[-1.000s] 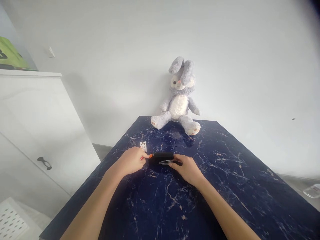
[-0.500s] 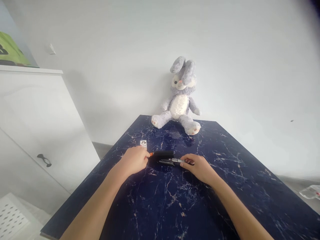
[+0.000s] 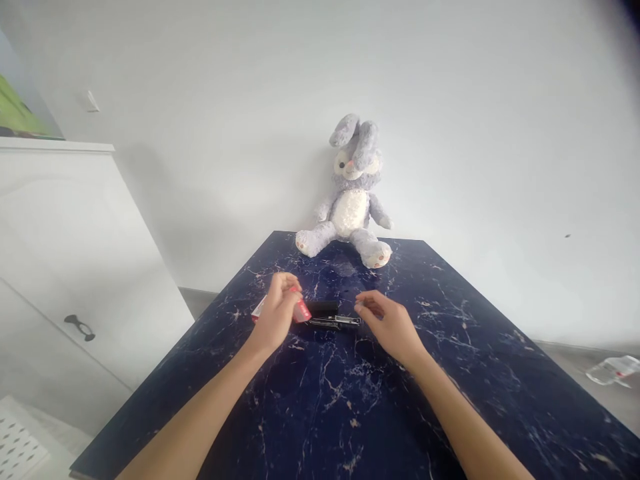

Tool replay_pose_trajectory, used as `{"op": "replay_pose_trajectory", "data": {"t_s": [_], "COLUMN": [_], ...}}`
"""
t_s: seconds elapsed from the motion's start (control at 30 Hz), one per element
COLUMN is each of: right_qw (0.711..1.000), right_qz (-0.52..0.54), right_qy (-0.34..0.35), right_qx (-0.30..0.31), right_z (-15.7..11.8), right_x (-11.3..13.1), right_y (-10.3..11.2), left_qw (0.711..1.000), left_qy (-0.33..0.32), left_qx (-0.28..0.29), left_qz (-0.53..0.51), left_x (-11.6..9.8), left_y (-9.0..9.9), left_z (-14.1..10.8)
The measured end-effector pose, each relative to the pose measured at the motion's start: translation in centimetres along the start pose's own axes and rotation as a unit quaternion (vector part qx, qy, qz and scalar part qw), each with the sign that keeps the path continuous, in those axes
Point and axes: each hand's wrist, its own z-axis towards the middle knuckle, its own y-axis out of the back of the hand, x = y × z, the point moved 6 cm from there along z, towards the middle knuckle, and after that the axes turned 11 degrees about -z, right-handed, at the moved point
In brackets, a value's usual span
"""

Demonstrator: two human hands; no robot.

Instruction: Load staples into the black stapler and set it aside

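**Stapler (image 3: 333,321) open at mid-table, left hand (image 3: 275,319) on the red piece (image 3: 302,311)**

From my end, the dark marbled table (image 3: 300,420) gives me wide room on the near side, and more to the right of my right hand (image 3: 393,328) out to the right edge. The far edge runs along the wall (image 3: 240,133), where a plush rabbit (image 3: 353,213) sits and limits my reach that way. Beyond the left edge stands a white cabinet (image 3: 75,247), its doors closed.

The stapler lies lengthwise left to right between my hands, its metal channel exposed on the near side of the black part. I cannot make out what the channel holds. My left thumb and fingers pinch the blurred red piece just above the stapler's left end. A white-and-red piece (image 3: 258,309) shows left of that hand; whether both belong to one box, I can't tell.

My right fingers curl toward the thumb near the stapler's right end; I can't tell if they grip anything. On the floor at right lies a clear plastic container (image 3: 611,371) with something red on or in it.
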Motion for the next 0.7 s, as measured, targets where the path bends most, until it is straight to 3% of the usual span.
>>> {"op": "replay_pose_trajectory", "data": {"t_s": [0.07, 0.17, 0.27, 0.33, 0.43, 0.53, 0.63, 0.7], "right_qw": [0.998, 0.991, 0.973, 0.965, 0.972, 0.976, 0.97, 0.97], "right_qz": [0.046, 0.113, 0.174, 0.193, 0.177, 0.176, 0.202, 0.201], "right_qy": [-0.036, -0.056, -0.052, -0.043, -0.032, -0.04, -0.059, -0.084], "right_qx": [-0.026, 0.046, 0.14, 0.171, 0.148, 0.122, 0.124, 0.104], "right_z": [-0.3, -1.6, -3.3, -4.1, -4.3, -4.1, -4.1, -3.9], "right_x": [-0.2, 0.4, 1.8, 2.7, 3.3, 2.9, 2.4, 2.2], "right_y": [0.5, 0.0, -1.0, -1.5, -2.0, -2.4, -2.3, -1.8], "left_qw": [0.996, 0.987, 0.989, 0.989, 0.982, 0.97, 0.975, 0.978], "left_qy": [0.008, 0.01, 0.005, 0.016, 0.041, 0.066, 0.074, 0.074], "left_qx": [0.08, 0.153, 0.133, 0.101, 0.066, 0.082, 0.098, 0.141], "left_qz": [-0.025, -0.046, -0.067, -0.103, -0.174, -0.217, -0.185, -0.137], "left_x": [0.2, 0.4, 0.6, 1.0, 1.6, 2.1, 2.3, 2.2], "left_y": [-1.9, -3.9, -4.3, -4.3, -4.4, -4.9, -4.9, -5.1], "left_z": [-0.5, -1.4, -1.8, -1.9, -1.9, -2.0, -2.0, -2.2]}}
